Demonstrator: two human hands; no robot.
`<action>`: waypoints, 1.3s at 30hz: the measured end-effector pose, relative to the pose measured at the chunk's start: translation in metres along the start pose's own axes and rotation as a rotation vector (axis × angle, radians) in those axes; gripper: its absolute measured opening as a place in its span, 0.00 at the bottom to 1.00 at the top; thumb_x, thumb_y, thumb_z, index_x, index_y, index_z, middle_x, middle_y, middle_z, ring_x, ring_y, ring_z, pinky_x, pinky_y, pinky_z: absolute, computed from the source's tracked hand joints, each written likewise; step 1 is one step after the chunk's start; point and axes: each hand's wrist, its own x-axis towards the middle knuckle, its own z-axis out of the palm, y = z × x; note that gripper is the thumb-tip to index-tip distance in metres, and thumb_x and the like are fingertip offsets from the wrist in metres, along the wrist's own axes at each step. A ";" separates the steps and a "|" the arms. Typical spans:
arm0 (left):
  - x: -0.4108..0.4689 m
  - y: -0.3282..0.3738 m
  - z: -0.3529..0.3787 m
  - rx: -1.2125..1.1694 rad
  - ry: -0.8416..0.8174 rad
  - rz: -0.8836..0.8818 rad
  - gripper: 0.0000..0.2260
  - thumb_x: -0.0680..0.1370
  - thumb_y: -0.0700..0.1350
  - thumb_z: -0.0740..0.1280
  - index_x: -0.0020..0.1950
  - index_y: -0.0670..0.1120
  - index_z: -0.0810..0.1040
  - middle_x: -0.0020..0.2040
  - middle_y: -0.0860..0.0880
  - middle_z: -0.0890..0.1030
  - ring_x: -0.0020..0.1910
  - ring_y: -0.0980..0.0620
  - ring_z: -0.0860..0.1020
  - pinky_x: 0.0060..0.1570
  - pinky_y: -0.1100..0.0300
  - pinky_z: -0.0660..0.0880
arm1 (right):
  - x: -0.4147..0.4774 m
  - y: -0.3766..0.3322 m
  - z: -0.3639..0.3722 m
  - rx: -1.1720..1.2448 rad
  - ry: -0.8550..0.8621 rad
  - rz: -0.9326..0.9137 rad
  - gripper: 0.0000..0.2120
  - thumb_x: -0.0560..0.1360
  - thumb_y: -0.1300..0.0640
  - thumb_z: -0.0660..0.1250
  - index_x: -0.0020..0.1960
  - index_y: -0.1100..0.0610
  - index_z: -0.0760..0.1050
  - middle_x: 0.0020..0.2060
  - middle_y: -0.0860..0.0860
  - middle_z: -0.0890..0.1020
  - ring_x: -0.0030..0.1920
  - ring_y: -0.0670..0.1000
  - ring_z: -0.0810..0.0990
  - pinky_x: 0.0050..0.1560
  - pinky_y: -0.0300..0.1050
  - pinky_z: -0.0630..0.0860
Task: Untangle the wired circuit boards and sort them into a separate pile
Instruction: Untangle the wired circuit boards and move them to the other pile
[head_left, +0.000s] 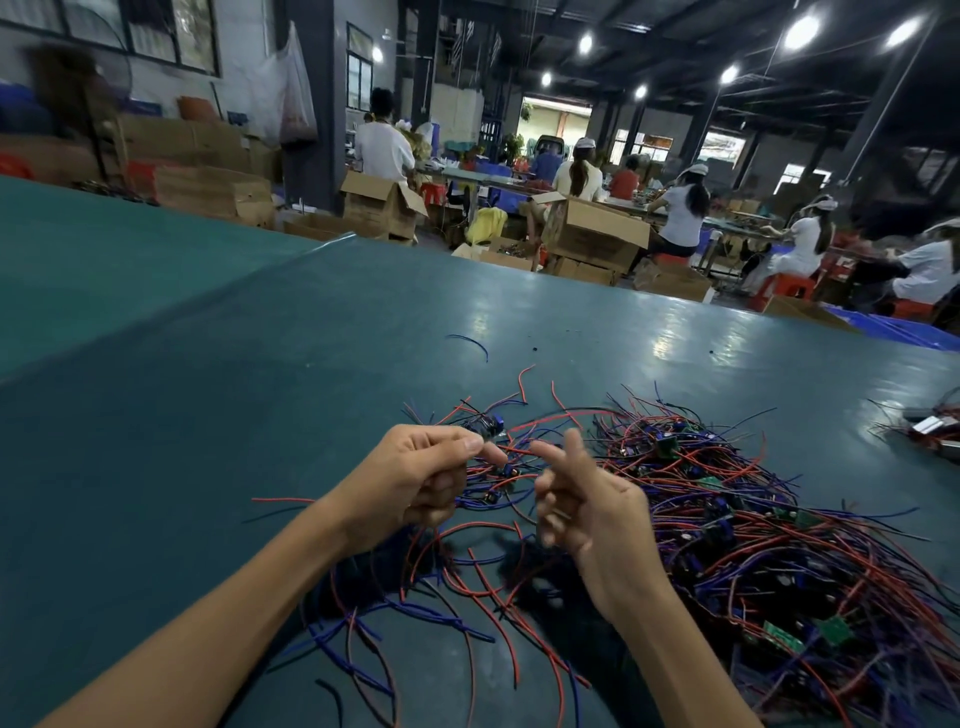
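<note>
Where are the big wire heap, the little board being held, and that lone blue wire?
Wire heap (753, 519): head view, middle of the tangle.
Held board (484, 427): head view, its blurred dark body.
Lone blue wire (474, 341): head view, middle of its curve.

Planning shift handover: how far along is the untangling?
Early on. A small separate pile lies beneath the hands. The left hand pinches one wired board; the right hand is by its red wire. The large tangled pile is left to sort.
</note>
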 end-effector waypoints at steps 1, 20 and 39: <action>0.000 -0.001 0.004 0.019 -0.020 -0.010 0.11 0.80 0.51 0.68 0.52 0.45 0.86 0.28 0.53 0.61 0.23 0.57 0.57 0.23 0.68 0.59 | -0.001 0.003 0.002 -0.040 -0.039 -0.003 0.22 0.70 0.41 0.74 0.50 0.60 0.86 0.33 0.53 0.77 0.28 0.48 0.72 0.24 0.41 0.68; -0.004 -0.008 0.020 0.288 -0.068 -0.105 0.15 0.81 0.54 0.69 0.39 0.45 0.83 0.27 0.48 0.75 0.20 0.56 0.70 0.19 0.66 0.68 | 0.005 -0.007 -0.009 -0.007 0.264 -0.224 0.16 0.75 0.59 0.73 0.29 0.54 0.76 0.26 0.51 0.71 0.23 0.49 0.66 0.23 0.41 0.61; 0.001 -0.011 0.009 0.044 0.091 0.038 0.17 0.77 0.52 0.69 0.33 0.43 0.77 0.24 0.48 0.66 0.19 0.54 0.59 0.23 0.69 0.57 | 0.003 -0.013 -0.012 0.162 0.259 -0.159 0.08 0.76 0.56 0.73 0.39 0.56 0.81 0.33 0.52 0.78 0.29 0.48 0.76 0.22 0.40 0.70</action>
